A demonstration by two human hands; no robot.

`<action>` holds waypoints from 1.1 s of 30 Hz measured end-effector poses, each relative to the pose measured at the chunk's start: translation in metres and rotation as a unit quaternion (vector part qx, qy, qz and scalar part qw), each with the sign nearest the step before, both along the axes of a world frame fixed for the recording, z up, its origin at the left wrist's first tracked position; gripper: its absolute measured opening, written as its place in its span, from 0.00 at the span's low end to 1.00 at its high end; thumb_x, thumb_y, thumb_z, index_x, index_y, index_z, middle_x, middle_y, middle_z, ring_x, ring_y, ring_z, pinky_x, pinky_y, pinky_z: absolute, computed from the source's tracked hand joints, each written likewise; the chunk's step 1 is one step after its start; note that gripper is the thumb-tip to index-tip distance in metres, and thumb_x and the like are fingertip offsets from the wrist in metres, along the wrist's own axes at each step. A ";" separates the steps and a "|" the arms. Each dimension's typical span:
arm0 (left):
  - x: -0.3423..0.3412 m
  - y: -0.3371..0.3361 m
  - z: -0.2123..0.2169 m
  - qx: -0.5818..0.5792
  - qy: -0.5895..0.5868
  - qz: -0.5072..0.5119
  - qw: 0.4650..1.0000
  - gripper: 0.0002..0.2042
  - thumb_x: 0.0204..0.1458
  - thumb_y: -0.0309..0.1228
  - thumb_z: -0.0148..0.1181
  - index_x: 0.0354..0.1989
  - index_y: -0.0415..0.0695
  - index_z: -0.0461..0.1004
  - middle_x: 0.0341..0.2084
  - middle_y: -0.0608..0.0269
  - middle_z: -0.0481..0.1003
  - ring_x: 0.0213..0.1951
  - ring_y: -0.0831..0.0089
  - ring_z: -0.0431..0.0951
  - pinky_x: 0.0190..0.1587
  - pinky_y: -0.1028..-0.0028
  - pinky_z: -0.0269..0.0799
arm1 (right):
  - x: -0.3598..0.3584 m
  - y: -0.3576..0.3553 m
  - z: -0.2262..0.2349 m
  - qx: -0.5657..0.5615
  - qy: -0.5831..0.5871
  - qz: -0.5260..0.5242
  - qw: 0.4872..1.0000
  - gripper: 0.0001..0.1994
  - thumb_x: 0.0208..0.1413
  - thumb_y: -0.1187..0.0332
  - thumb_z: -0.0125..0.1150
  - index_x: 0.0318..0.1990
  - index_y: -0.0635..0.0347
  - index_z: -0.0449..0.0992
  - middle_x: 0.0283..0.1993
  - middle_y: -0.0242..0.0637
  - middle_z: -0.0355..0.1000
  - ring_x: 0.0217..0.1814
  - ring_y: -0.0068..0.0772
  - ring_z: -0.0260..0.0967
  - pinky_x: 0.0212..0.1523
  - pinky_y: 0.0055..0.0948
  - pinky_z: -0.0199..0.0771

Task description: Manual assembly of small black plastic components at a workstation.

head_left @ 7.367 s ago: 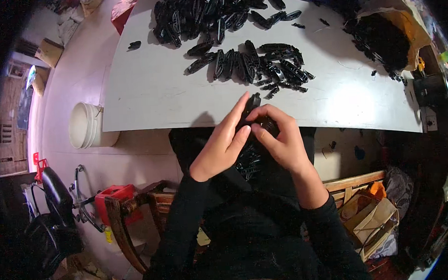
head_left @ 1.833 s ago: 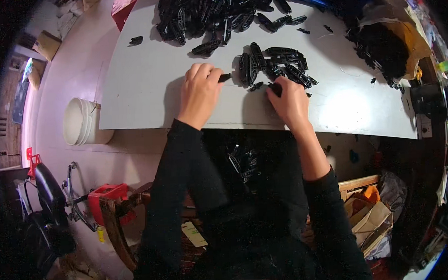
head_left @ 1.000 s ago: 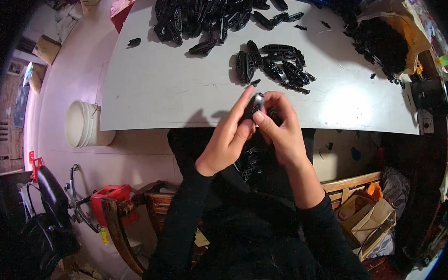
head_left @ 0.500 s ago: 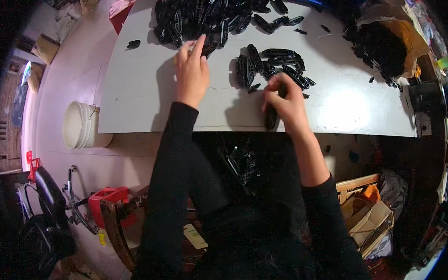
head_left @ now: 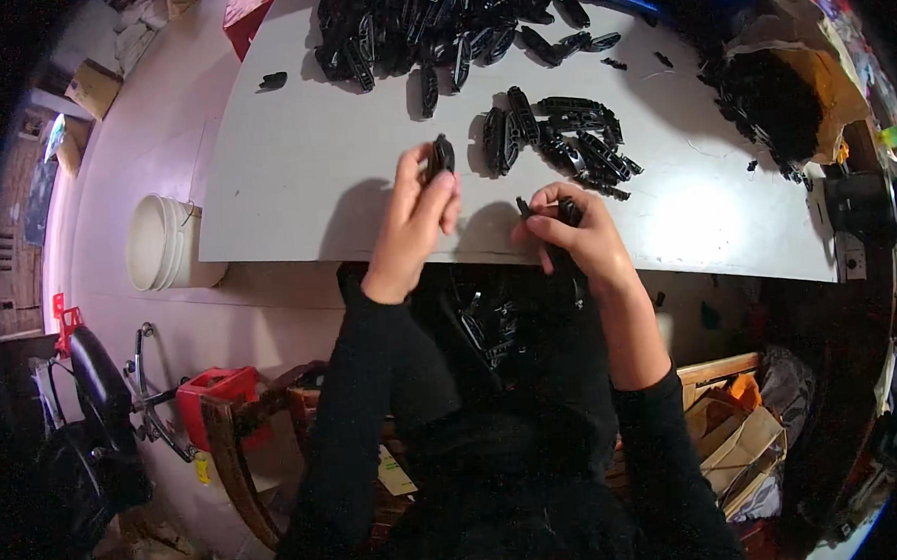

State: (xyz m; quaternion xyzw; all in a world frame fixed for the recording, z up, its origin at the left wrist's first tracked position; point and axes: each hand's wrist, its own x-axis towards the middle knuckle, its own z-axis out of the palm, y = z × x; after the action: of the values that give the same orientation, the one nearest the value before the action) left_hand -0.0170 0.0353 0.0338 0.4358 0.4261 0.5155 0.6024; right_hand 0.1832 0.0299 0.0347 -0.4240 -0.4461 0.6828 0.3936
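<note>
My left hand (head_left: 412, 209) is closed around a long black plastic part (head_left: 442, 156), held above the front of the white table (head_left: 274, 187). To its right, my right hand (head_left: 569, 225) grips a small black piece (head_left: 522, 208) between thumb and fingers. Something dark also shows in its palm, partly hidden by the fingers. Just beyond my hands lies a small group of similar long black parts (head_left: 547, 134). A large heap of such parts (head_left: 407, 27) covers the far side of the table.
An open paper bag (head_left: 833, 88) spills small black pieces at the right. A white bucket (head_left: 157, 243) stands left of the table. On my lap lie more black parts (head_left: 486, 328). A red container (head_left: 216, 390) and a cardboard box (head_left: 742, 457) sit lower down.
My left hand has come back from the far heap toward me, now with a black part in it. My right hand has shifted slightly nearer, and a small black piece shows at its fingertips.
</note>
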 end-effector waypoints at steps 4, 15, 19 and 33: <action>0.008 -0.025 0.002 -0.015 -0.064 -0.038 0.997 0.14 0.60 0.31 0.41 0.53 0.39 0.55 0.28 0.65 0.66 0.22 0.83 0.63 0.24 0.83 0.60 | -0.006 -0.018 0.016 -0.043 0.032 -0.009 0.999 0.06 0.49 0.74 0.57 0.33 0.64 0.67 0.28 0.40 0.73 0.21 0.23 0.66 0.17 0.18 0.65; 0.029 -0.046 0.005 0.025 0.033 -0.036 0.998 0.20 0.62 0.39 0.39 0.60 0.44 0.54 0.34 0.69 0.66 0.31 0.85 0.63 0.31 0.85 0.61 | -0.021 -0.042 0.030 0.004 0.007 -0.046 0.999 0.06 0.49 0.74 0.59 0.31 0.66 0.70 0.24 0.31 0.67 0.17 0.20 0.64 0.18 0.17 0.63; 0.021 -0.045 0.010 -0.034 0.031 -0.081 0.996 0.23 0.61 0.37 0.39 0.63 0.42 0.50 0.48 0.63 0.64 0.47 0.77 0.65 0.51 0.78 0.61 | -0.018 -0.043 0.034 0.020 -0.053 -0.005 0.998 0.03 0.48 0.78 0.56 0.31 0.67 0.71 0.26 0.32 0.69 0.18 0.17 0.64 0.18 0.17 0.63; 0.021 -0.061 0.006 0.085 0.116 -0.188 0.972 0.28 0.55 0.23 0.43 0.64 0.37 0.42 0.62 0.47 0.51 0.63 0.66 0.52 0.62 0.71 0.45 | -0.012 -0.043 0.023 -0.005 -0.025 -0.018 1.000 0.09 0.47 0.72 0.64 0.31 0.64 0.69 0.22 0.30 0.67 0.18 0.16 0.61 0.18 0.16 0.60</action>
State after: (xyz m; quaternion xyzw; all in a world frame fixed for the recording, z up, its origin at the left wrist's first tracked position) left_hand 0.0037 -0.0256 0.0396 0.6143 0.3581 0.3734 0.5959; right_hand 0.1709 -0.0133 0.0577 -0.4510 -0.4448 0.6672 0.3919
